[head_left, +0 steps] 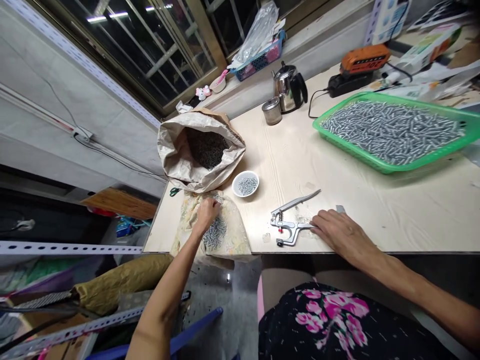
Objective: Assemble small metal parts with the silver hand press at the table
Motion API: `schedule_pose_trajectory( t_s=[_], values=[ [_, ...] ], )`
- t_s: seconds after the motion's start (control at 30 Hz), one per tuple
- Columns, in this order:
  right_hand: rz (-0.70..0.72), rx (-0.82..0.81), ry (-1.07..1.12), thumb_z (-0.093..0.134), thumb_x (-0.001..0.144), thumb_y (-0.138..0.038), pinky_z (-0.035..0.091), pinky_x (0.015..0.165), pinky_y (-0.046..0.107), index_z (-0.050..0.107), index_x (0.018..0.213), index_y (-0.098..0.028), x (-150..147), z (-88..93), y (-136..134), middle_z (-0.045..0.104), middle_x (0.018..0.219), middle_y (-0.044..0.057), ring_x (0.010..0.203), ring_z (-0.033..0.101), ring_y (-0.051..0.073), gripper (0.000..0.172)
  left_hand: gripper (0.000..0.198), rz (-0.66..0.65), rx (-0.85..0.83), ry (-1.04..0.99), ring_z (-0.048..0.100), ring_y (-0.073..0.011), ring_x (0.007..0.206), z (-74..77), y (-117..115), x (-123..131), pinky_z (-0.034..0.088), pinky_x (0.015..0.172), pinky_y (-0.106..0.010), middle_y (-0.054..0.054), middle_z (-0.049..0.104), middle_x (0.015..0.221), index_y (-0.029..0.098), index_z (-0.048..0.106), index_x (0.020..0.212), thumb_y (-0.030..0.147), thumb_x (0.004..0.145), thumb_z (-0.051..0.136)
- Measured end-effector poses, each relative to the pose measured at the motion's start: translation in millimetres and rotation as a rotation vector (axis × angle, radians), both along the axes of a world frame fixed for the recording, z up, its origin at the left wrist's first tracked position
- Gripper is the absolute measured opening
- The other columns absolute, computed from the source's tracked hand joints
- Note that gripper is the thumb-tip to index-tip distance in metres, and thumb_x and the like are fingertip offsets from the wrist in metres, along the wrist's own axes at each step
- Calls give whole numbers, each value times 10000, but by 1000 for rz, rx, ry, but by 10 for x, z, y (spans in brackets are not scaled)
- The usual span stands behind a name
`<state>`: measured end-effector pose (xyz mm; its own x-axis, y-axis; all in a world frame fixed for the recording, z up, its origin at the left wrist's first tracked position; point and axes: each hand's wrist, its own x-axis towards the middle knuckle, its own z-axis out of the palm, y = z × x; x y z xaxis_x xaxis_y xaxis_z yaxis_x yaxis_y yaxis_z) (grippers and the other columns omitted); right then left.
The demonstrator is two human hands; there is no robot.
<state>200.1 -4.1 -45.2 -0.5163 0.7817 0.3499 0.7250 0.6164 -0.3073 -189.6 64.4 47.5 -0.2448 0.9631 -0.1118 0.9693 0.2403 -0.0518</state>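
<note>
My left hand (207,216) is over a patterned cloth (237,231) at the table's front left. Its fingers are curled down at a pile of small silvery metal pins (214,234); whatever they pinch is hidden. My right hand (339,230) rests on the table, its fingers closed around the lower handle of silver snap-fastener pliers (291,231). These pliers lie on their side with the handles spread and the jaw toward the left. Between the cloth and the pliers' upper handle stands a small white bowl (235,188) with more pins in it.
An open sack (170,162) of dark small parts stands behind the cloth. A green basket (386,167) heaped with metal pins is at the right. Behind are a steel kettle (285,90), a lidded jar (272,116) and an orange battery pack (365,59). Green-handled scissors (174,192) lie at the left edge.
</note>
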Motion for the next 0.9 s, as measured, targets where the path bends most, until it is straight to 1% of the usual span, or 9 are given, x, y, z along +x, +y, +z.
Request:
schedule_pose_trajectory(
  t_s=[0.07,0.17,0.3,0.43,0.53,0.6,0.67,0.8,0.9],
  values=[
    [-7,-5,10,473,966,-204,335,724,339,542,820,-202,-6,8,-3,558,813,39,786,502,217,161,224,19,12,-13,627,-231,840,-143,27,-17,414,717,-293,-116,714,887,127,743,877,271,878,572],
    [-15,-23,16,477,962,-190,341,732,334,547,827,-197,-16,30,-12,563,822,42,788,505,211,153,198,27,23,-34,629,-233,851,-231,72,-14,416,748,-300,-128,712,874,111,737,873,232,867,580],
    [-22,-47,4,478,963,-189,340,737,333,556,855,-194,-22,43,-13,573,838,45,799,513,210,133,148,20,22,-77,630,-221,802,-199,46,-48,422,738,-297,-113,703,805,106,724,817,172,832,592],
    [-2,-57,0,466,972,-206,326,728,330,575,896,-193,-20,78,7,585,846,48,799,521,204,133,145,20,23,-134,633,-192,766,-110,-120,-1,441,713,-274,-85,709,798,116,719,822,186,822,593],
    [19,-53,-43,442,975,-189,306,713,334,577,871,-194,-19,154,21,594,835,49,790,521,200,171,201,26,-2,-438,621,-157,670,-65,-327,266,461,645,-253,-60,711,788,123,725,903,251,821,593],
    [32,-56,-71,427,970,-163,291,703,335,570,848,-197,-20,208,26,599,826,45,783,515,196,191,267,28,-57,-788,599,-142,609,-65,-489,567,466,598,-251,-51,705,775,122,722,950,317,795,627],
    [34,-56,-85,413,964,-142,278,697,336,561,825,-202,-23,242,29,605,812,42,778,504,191,211,302,20,-115,-1024,582,-134,590,-91,-640,905,467,587,-250,-41,685,727,119,722,912,368,747,681],
    [16,-35,-94,409,959,-136,268,706,344,574,836,-205,-29,254,29,620,822,47,790,495,194,216,288,56,-149,-1160,542,-116,567,-211,-795,1420,422,565,-233,-21,645,635,122,708,771,399,694,721],
    [13,-55,-91,420,957,-141,265,718,353,584,841,-201,-33,264,29,620,828,43,787,497,195,209,283,114,-151,-1129,511,-105,546,-309,-786,1552,375,541,-224,-14,631,601,118,701,714,391,653,741]
  ],
)
